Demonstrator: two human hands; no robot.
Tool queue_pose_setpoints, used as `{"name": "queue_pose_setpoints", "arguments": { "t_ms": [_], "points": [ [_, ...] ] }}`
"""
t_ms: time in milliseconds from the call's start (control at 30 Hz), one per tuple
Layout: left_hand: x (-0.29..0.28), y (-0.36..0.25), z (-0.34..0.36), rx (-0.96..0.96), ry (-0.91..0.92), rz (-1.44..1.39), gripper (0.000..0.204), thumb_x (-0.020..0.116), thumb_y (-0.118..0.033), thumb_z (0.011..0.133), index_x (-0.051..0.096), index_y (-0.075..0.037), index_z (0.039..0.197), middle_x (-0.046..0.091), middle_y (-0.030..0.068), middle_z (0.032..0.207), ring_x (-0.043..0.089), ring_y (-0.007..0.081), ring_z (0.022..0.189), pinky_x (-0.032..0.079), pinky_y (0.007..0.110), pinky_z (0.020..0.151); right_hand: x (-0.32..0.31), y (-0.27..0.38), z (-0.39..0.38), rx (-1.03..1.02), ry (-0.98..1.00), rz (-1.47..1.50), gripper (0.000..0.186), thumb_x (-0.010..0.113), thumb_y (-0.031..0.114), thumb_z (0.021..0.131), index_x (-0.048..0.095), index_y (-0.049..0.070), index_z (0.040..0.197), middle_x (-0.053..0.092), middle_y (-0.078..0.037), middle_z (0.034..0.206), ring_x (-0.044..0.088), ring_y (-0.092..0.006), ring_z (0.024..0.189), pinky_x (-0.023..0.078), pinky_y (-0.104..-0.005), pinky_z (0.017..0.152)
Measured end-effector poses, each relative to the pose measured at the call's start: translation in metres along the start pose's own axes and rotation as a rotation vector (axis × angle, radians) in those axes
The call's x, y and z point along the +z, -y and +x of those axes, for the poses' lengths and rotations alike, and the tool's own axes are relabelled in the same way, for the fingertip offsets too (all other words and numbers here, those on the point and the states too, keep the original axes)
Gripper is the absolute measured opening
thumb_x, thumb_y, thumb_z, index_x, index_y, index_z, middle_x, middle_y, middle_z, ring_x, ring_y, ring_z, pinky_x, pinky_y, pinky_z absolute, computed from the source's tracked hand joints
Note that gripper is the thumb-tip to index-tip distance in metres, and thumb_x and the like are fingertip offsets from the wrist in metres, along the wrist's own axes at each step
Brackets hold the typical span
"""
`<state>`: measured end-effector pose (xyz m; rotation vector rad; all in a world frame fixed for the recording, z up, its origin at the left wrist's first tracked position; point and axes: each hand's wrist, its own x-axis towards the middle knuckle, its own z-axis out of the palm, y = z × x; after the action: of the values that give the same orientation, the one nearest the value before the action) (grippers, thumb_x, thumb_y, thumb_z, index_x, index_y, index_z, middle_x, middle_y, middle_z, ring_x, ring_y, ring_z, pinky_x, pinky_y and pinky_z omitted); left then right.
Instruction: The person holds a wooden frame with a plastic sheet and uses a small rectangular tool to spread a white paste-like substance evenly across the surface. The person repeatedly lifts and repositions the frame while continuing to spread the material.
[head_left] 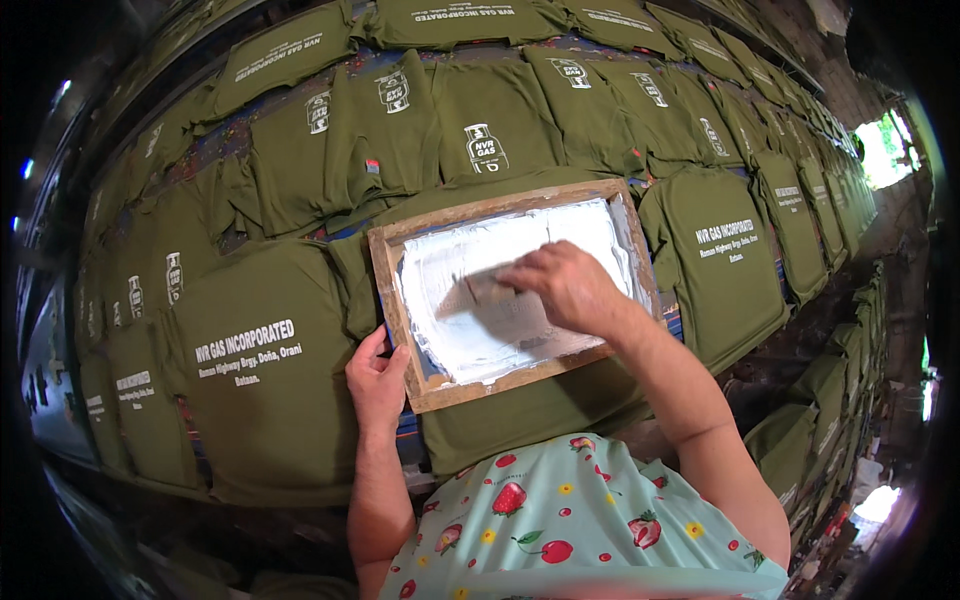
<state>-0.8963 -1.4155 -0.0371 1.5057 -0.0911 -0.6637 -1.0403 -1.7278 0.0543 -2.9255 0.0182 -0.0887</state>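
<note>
A wooden-framed printing screen (392, 310), its mesh thickly smeared with white ink (540, 235), lies tilted on an olive-green shirt (540, 410). My left hand (378, 385) grips the left side of the frame near its lower corner, thumb toward the top face. Over the middle of the mesh, my right hand (565, 285) is closed on a squeegee (487, 288), which is partly hidden by the fingers and shadow. White ink lies around the squeegee, thinner and greyer below it. The part of the shirt under the screen is hidden.
Olive-green shirts with white printing lie in rows around me, one large shirt (265, 400) at left and another (715, 265) at right. Further rows stretch away at the far side. More green shirts (810, 420) hang at the lower right. My fruit-patterned light green clothing (560, 520) is close to the screen's near edge.
</note>
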Motion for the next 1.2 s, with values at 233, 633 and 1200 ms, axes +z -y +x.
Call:
{"name": "queue_pose_setpoints", "arguments": {
  "t_ms": [233, 633, 1200],
  "points": [
    [0.002, -0.007, -0.003, -0.045, 0.017, -0.011, 0.053, 0.074, 0.008, 0.104, 0.065, 0.008, 0.157, 0.082, 0.0130, 0.126, 0.077, 0.0097, 0.094, 0.062, 0.026, 0.084, -0.030, 0.025, -0.006, -0.095, 0.259, 0.112, 0.050, 0.071, 0.002, 0.083, 0.081, 0.013, 0.131, 0.082, -0.010, 0.116, 0.079, -0.0324, 0.108, 0.062, -0.0460, 0.100],
    [0.006, -0.013, -0.005, -0.066, 0.002, 0.044, 0.053, 0.075, 0.006, 0.103, 0.067, 0.007, 0.156, 0.082, 0.0116, 0.123, 0.076, 0.0115, 0.097, 0.061, 0.028, 0.088, 0.027, 0.061, 0.022, -0.082, -0.034, 0.003, 0.049, 0.074, 0.009, 0.088, 0.079, 0.008, 0.137, 0.074, -0.012, 0.122, 0.070, -0.0355, 0.118, 0.057, -0.0516, 0.106],
    [0.005, -0.008, -0.002, -0.032, 0.005, -0.021, 0.053, 0.075, 0.006, 0.103, 0.067, 0.007, 0.156, 0.082, 0.0114, 0.122, 0.077, 0.0104, 0.092, 0.063, 0.027, 0.083, -0.009, 0.011, 0.084, -0.019, 0.007, 0.126, 0.039, 0.067, -0.002, 0.095, 0.081, 0.006, 0.130, 0.080, -0.015, 0.118, 0.076, -0.0391, 0.112, 0.063, -0.0502, 0.096]
  ]
}}
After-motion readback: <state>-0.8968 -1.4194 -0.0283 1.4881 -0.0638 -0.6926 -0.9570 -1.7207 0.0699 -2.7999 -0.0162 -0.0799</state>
